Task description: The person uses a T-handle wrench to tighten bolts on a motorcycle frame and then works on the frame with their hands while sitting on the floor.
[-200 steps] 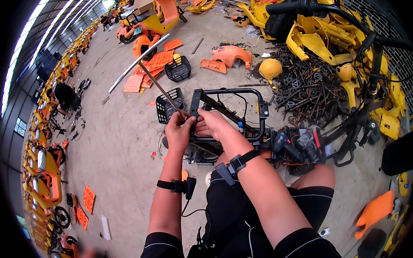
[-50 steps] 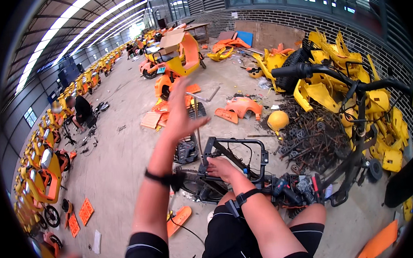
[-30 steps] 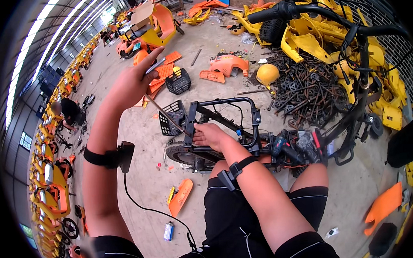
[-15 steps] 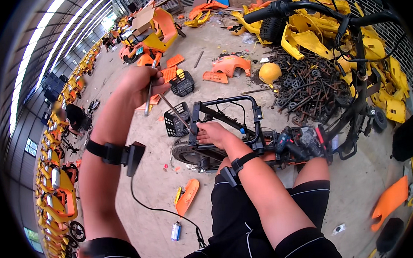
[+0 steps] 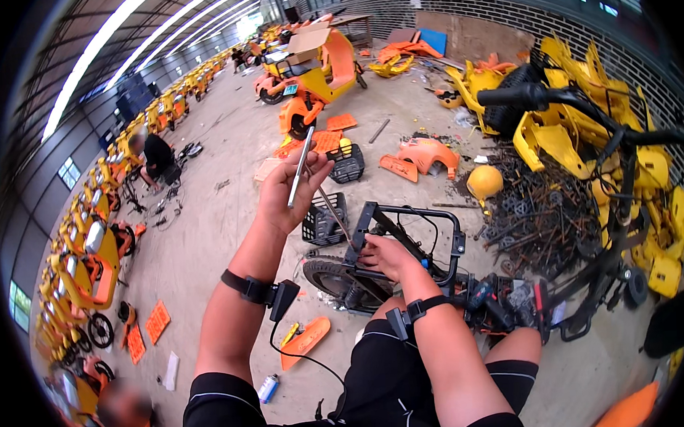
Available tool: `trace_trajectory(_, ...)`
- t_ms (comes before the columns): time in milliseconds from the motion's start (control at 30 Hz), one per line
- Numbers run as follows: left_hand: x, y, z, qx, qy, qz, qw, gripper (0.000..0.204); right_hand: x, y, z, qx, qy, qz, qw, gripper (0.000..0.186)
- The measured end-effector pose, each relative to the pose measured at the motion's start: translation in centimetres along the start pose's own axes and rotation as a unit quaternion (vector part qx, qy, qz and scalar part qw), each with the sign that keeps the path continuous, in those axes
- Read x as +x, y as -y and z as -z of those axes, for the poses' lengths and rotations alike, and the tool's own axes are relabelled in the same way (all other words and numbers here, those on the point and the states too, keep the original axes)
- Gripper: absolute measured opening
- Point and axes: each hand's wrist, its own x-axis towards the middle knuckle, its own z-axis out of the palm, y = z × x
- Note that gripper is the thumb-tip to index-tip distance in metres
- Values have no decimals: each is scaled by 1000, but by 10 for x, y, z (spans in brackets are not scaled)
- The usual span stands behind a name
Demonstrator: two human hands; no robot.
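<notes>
My left hand (image 5: 283, 187) is raised and curled around the crossbar of a silver T-handle wrench (image 5: 300, 168). The wrench's long shaft slants down to the upright end of a black bike frame (image 5: 459, 243). Beside the shaft's lower end, my right hand (image 5: 388, 257) rests against the frame with its fingers stretched out. What the wrench tip sits on is too small to make out. Under the frame's end is a black rear wheel (image 5: 333, 279). A cordless drill (image 5: 489, 302) lies on the frame near my right knee.
Black plastic baskets (image 5: 347, 165) lie beyond the frame, near orange panels (image 5: 429, 156). Rusty metal parts (image 5: 545, 227) and yellow body panels (image 5: 560, 139) are heaped at right. A spray can (image 5: 269, 388) lies left of my legs. Another person (image 5: 156, 154) sits at far left by rowed yellow scooters.
The view has swung left, so the scene sits farther right and lower. My left hand still holds the wrench. The right hand stays at the frame's end, its fingers shifted slightly.
</notes>
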Motion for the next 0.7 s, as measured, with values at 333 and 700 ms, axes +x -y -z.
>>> trace_trajectory(333,-19,18,24,479,22,29,877,31,-1,1,4,-13,0,23,1000,30)
trace_trajectory(700,-37,86,67,459,-23,-28,888,8,-5,1,-4,16,4,23,1000,28)
